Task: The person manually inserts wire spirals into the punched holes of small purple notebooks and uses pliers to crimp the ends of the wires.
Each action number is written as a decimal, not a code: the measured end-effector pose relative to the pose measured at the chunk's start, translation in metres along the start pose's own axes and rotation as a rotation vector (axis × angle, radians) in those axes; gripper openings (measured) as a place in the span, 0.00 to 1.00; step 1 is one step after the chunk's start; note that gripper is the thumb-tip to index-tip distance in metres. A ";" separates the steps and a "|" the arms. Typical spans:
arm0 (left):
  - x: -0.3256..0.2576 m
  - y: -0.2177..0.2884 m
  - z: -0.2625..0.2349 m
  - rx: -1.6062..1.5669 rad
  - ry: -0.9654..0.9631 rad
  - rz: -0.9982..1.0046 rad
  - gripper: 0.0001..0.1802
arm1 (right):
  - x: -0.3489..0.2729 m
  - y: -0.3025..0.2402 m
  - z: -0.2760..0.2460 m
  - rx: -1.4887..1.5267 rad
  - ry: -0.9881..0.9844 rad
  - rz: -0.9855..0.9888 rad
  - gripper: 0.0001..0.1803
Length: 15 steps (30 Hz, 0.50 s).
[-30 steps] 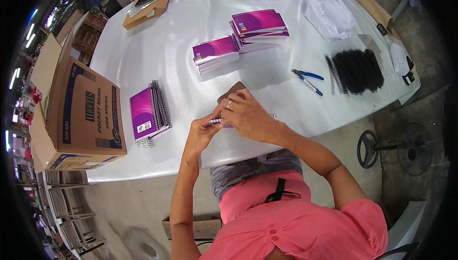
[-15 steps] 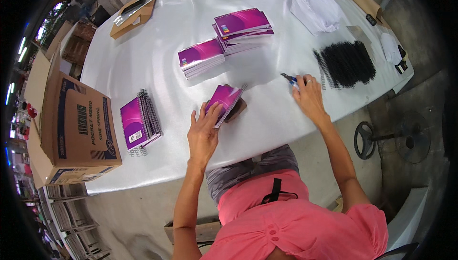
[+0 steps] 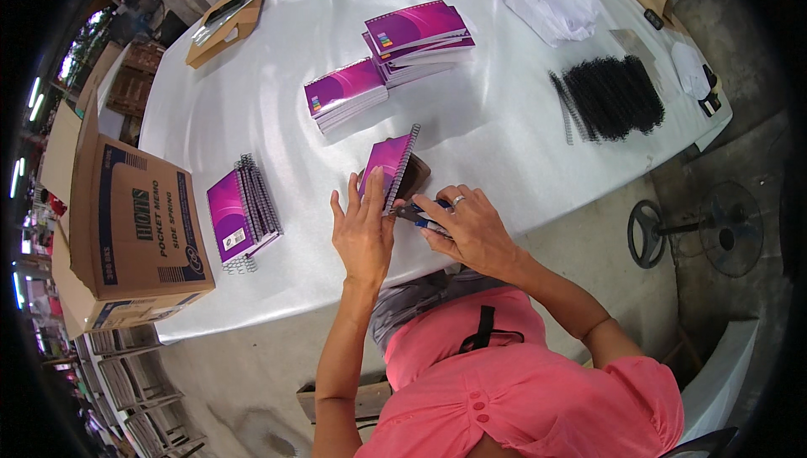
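A small purple spiral notebook is tilted up against a dark brown block near the table's front edge. My left hand holds it, fingers laid over its cover and the thumb by the lower end of the coil. In my right hand is a pair of pliers with blue and dark handles. The pliers' jaws are at the lower end of the notebook's coil; whether they grip the wire is too small to tell.
Bound purple notebooks lie at the left beside an open carton. Stacks of uncoiled notebooks stand farther back. At the right are a pile of black coils and a white plastic bag. A cardboard tray sits far left.
My right hand has brought the pliers from the table at the right over to the notebook's coil. The notebook is now tipped up more steeply under my left hand.
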State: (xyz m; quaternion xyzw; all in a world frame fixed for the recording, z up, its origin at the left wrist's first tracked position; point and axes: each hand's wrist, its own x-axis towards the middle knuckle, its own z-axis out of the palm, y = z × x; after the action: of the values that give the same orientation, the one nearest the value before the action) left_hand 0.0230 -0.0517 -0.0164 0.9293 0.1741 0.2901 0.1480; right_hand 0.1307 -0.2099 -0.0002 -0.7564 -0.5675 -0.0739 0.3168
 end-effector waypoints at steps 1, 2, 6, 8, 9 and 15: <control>0.000 0.001 0.000 0.014 -0.009 -0.008 0.37 | 0.001 0.001 -0.001 -0.037 0.018 -0.019 0.25; 0.001 0.002 0.000 0.028 -0.017 -0.016 0.37 | 0.001 0.001 -0.002 -0.073 0.036 -0.039 0.25; 0.000 -0.004 -0.003 0.068 0.019 0.001 0.36 | 0.007 0.005 -0.004 0.103 -0.080 0.025 0.21; 0.002 -0.004 -0.008 0.080 0.069 0.029 0.33 | 0.031 0.019 -0.021 1.128 -0.843 0.742 0.17; 0.003 -0.003 -0.011 0.094 0.076 0.019 0.33 | 0.034 0.030 -0.022 1.264 -0.894 0.708 0.19; 0.022 -0.040 -0.078 0.413 0.329 0.043 0.33 | 0.034 0.055 -0.025 0.383 -0.278 0.217 0.20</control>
State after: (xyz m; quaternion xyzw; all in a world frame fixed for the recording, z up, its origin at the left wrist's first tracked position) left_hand -0.0154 0.0065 0.0408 0.8836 0.2316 0.3988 -0.0812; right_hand 0.1983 -0.2046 0.0141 -0.7420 -0.5249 0.1740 0.3790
